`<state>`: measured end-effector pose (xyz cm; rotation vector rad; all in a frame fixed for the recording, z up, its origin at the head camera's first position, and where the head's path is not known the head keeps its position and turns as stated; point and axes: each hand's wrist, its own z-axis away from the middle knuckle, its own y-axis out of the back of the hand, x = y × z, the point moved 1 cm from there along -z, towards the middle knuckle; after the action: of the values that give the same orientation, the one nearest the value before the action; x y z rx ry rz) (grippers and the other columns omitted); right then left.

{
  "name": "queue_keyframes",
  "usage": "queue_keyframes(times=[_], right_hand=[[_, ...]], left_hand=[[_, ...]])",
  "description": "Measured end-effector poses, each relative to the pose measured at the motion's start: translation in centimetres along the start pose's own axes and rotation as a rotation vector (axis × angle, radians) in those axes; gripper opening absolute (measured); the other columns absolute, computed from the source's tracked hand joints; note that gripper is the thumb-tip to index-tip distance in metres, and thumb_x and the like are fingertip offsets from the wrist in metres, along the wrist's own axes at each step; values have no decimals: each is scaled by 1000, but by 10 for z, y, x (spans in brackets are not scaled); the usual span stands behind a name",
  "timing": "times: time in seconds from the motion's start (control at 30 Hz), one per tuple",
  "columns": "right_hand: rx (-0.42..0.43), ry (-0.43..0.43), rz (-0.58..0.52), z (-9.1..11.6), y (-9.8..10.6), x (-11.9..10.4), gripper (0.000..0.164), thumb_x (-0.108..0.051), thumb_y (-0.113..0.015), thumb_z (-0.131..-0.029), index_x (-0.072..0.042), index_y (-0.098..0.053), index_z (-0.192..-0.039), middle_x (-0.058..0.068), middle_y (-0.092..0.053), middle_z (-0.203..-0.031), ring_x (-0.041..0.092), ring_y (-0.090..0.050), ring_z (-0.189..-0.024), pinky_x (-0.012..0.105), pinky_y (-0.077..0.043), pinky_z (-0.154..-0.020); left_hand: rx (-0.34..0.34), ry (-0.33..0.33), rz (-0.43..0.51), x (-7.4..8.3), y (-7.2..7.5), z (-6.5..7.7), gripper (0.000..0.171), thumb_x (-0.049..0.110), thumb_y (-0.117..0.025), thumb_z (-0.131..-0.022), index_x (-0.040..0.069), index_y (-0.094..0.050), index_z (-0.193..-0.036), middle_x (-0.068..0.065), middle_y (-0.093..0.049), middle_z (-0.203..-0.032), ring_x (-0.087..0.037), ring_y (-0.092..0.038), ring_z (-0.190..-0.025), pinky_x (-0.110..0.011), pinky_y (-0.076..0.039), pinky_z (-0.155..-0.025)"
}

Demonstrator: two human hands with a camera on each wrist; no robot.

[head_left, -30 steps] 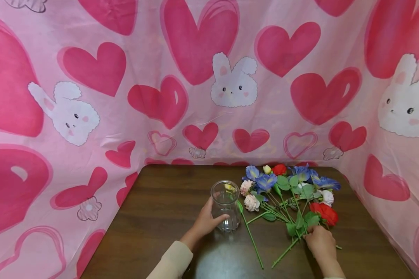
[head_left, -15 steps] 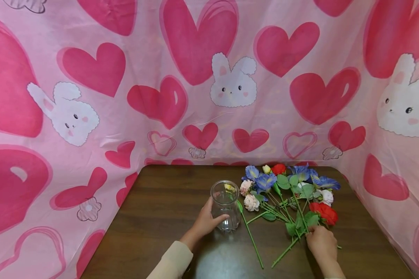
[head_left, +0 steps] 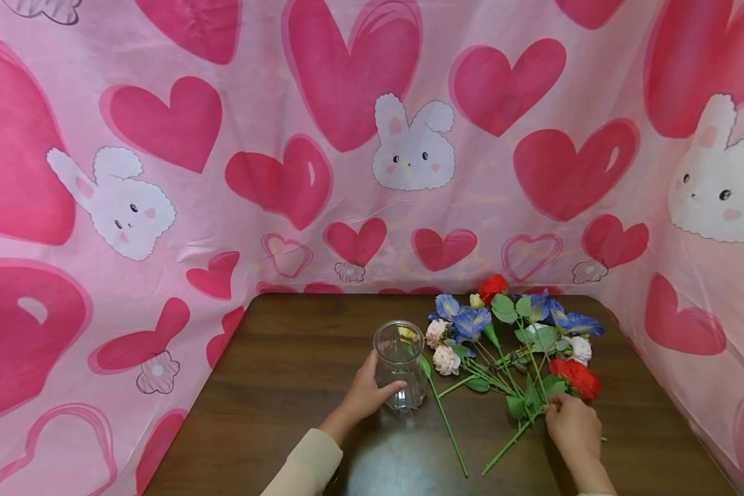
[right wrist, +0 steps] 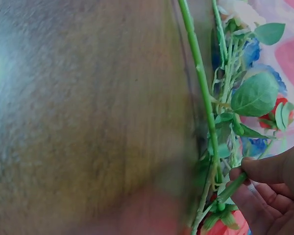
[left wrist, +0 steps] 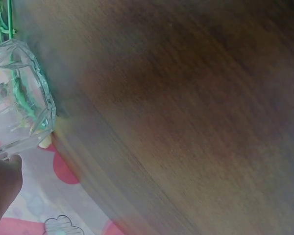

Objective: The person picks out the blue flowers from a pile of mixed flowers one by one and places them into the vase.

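Note:
My left hand (head_left: 366, 393) holds a clear glass vase (head_left: 401, 358) upright on the table, thumb across its near side. In the left wrist view, the glass vase (left wrist: 48, 100) shows at the left edge. At the right, my right hand (head_left: 575, 430) pinches a green stem (right wrist: 231, 188) between thumb and fingers. That stem runs up to a leafy artificial red rose (head_left: 492, 288), raised at the far side of the flower pile. Blue irises (head_left: 471, 322), pale pink flowers (head_left: 446, 360) and another red flower (head_left: 575, 379) lie around it.
A brown wooden table (head_left: 273, 386) carries everything. A single stem (head_left: 451, 434) lies just right of the vase, and a yellow flower shows through the glass. Behind hangs a pink curtain (head_left: 254, 227) with hearts and rabbits.
The red rose at the far side has risen slightly from the pile, its stem in my right hand, which has shifted a little up. My left hand and the vase stay still.

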<state>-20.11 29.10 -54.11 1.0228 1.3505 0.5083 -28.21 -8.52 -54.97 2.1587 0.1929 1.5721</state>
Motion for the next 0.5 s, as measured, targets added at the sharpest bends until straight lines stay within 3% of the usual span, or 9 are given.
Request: queue_keyframes(times=[0.3, 0.5], right_hand=[[110, 24, -26, 3, 1, -15, 19, -7, -70, -82, 5, -71, -96, 18, -70, -84, 48, -62, -77, 56, -46, -62], [108, 65, -59, 6, 1, -33, 20, -8, -70, -83, 5, -71, -99, 13, -71, -82, 41, -64, -75, 53, -47, -63]], left_hand=[[-4, -4, 3, 1, 1, 0, 85, 30, -80, -82, 9, -33, -149, -12, -45, -145, -29, -40, -133, -54, -33, -106], [-5, -3, 1, 2, 1, 1, 84, 32, -80, -82, 12, -33, -149, -10, -45, -145, -28, -40, -133, -53, -33, -106]])
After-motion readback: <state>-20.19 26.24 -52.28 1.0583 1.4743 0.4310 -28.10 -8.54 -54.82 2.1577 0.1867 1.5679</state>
